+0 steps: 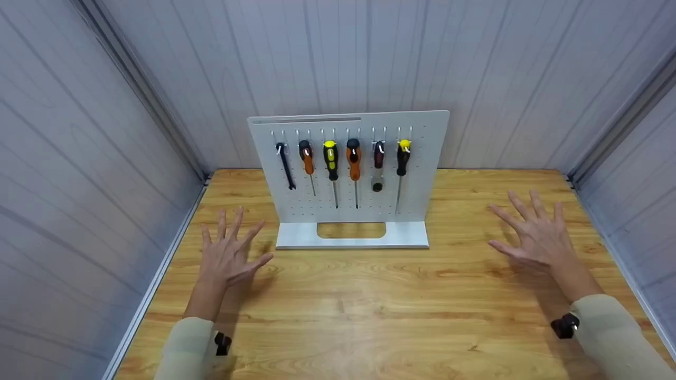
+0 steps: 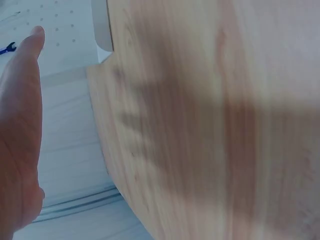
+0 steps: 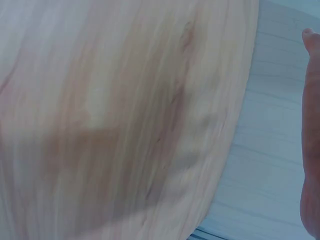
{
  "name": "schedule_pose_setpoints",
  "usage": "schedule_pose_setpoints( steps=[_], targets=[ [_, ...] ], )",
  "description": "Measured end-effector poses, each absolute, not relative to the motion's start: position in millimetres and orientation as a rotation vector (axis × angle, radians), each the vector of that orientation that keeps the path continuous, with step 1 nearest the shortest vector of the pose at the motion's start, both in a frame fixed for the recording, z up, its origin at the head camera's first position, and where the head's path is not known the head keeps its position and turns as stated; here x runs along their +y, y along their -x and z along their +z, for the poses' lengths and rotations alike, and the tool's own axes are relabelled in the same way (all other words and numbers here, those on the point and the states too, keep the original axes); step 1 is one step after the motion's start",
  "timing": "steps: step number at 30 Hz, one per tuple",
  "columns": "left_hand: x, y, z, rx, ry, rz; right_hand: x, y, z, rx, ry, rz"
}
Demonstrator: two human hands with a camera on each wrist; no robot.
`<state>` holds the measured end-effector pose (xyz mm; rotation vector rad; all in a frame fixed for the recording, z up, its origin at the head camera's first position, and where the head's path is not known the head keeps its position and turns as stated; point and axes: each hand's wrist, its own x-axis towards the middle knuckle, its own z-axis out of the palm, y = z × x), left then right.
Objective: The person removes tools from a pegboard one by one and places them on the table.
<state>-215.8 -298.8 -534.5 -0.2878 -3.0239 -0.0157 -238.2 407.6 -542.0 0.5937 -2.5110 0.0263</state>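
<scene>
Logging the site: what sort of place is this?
Probably a work booth: pale walls stand on three sides of a wooden table, and a pegboard holds screwdrivers and a wrench.

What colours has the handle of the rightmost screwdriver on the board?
Its handle is black, with a yellow top end; the head view shows it best.

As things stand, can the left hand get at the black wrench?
Probably yes: the left hand is empty, its fingers spread, and nothing visible blocks its way to the black wrench, hanging leftmost on the pegboard.
</scene>
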Motion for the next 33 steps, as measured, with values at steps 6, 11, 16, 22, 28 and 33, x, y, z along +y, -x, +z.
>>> schedule_pose_setpoints(
  steps=[6,11,16,22,28,33],
  targets=[
    [-287,223,-528,-3.013,0.297,0.006,395,244,-530,-2.581,-0.588,0.060],
    [-276,229,-520,-2.999,0.317,-0.022,381,250,-519,-2.629,-0.581,0.087],
    [-267,234,-513,-2.971,0.329,-0.022,366,256,-507,-2.649,-0.574,0.101],
    [-261,238,-505,-2.958,0.323,-0.046,353,263,-492,-2.652,-0.564,0.183],
    [-255,243,-498,-2.968,0.335,-0.080,345,268,-479,-2.603,-0.572,0.222],
    [-252,245,-494,-2.952,0.337,-0.154,335,272,-467,-2.582,-0.581,0.255]
  ],
)
